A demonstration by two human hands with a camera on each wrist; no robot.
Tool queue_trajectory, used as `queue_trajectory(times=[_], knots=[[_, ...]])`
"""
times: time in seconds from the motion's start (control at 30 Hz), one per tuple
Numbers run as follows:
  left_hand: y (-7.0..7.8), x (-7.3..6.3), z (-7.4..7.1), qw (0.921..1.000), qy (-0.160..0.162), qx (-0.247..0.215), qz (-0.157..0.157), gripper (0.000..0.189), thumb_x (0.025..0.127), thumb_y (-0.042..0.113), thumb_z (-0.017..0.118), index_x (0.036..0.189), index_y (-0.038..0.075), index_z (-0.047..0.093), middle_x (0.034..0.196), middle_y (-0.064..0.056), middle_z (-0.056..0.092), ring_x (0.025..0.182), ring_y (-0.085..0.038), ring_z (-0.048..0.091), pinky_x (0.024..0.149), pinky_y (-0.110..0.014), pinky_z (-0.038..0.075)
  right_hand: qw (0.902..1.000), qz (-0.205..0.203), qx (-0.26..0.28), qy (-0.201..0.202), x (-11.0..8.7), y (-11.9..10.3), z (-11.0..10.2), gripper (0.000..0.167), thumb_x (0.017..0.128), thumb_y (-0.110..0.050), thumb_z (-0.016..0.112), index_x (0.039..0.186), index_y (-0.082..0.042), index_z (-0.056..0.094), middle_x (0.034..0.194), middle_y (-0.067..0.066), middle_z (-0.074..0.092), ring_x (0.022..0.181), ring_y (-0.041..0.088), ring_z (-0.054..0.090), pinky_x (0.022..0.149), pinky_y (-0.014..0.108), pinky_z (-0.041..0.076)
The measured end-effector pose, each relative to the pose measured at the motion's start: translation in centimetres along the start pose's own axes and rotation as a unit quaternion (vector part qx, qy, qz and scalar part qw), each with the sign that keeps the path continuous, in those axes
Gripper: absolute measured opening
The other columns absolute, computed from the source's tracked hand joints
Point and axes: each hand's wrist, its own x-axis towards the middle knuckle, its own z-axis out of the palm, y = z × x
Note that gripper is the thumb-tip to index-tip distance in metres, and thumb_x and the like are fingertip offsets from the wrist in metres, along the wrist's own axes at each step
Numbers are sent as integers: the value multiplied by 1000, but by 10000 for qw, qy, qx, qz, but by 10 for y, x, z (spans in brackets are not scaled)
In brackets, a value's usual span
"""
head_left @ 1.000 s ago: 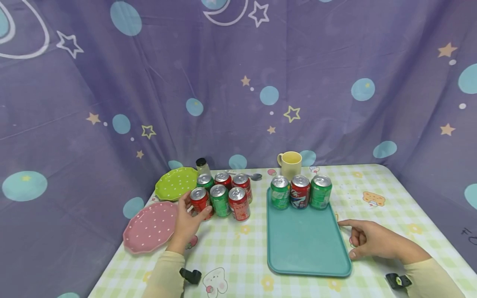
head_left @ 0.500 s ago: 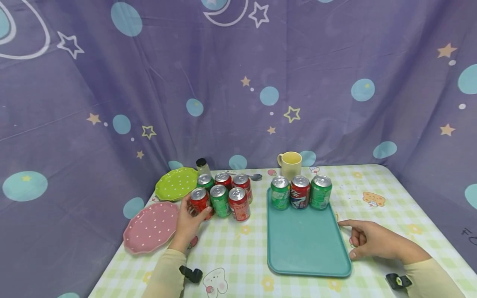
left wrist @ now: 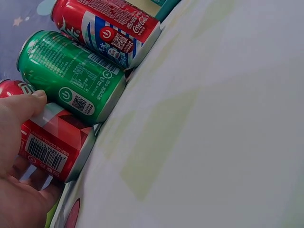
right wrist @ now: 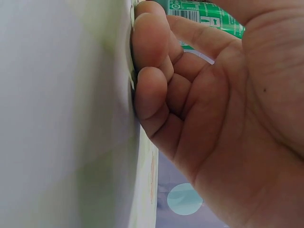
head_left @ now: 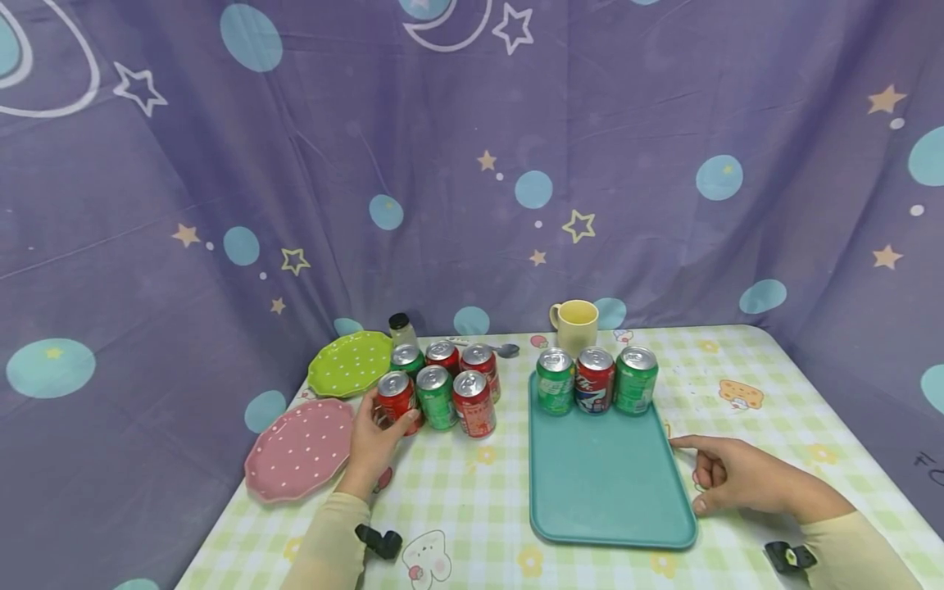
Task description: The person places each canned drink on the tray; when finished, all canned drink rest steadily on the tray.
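Observation:
At the left, my left hand [head_left: 372,449] holds a red soda can [head_left: 398,401] from its near left side, thumb in front and fingers round the back. In the left wrist view the thumb lies on the can's red-and-white side above a barcode. That can stands at the front left corner of two rows of red and green soda cans, beside a green can [left wrist: 71,76] and a Coca-Cola can [left wrist: 114,33]. My right hand [head_left: 748,477] rests on the table by the teal tray [head_left: 605,479]. Its index finger is stretched to the tray's right edge, its thumb near the corner, the other fingers curled loosely.
Three cans stand along the tray's far end, a red one [head_left: 594,381] between two green ones. Behind are a yellow mug [head_left: 576,328], a spoon [head_left: 506,350] and a black-capped jar [head_left: 401,329]. A green plate [head_left: 347,365] and a pink plate [head_left: 298,451] lie at the left.
My left hand has edged slightly closer around the red can, which keeps its place. The right hand, the tray and the other cans stay as they were.

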Motion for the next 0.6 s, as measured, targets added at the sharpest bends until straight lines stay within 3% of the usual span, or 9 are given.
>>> queue_trajectory(times=[0.4,0.6], knots=[[2,-2,1,9997,173,-171,-79,75,88,15,88,148,8,45,141,-13,56,131,-32,55,110,-48,45,9999,-132,27,-12,0,0,0,91,82,-22,91,150,12,43,88,6,61,64,5,51,54,25,48],[7,-5,-4,9985,458,-312,-3,76,87,17,88,147,7,43,139,-12,57,129,-26,55,104,-34,47,9999,-144,9,-32,0,0,0,90,82,-23,91,150,11,43,88,5,61,65,4,51,55,25,48]])
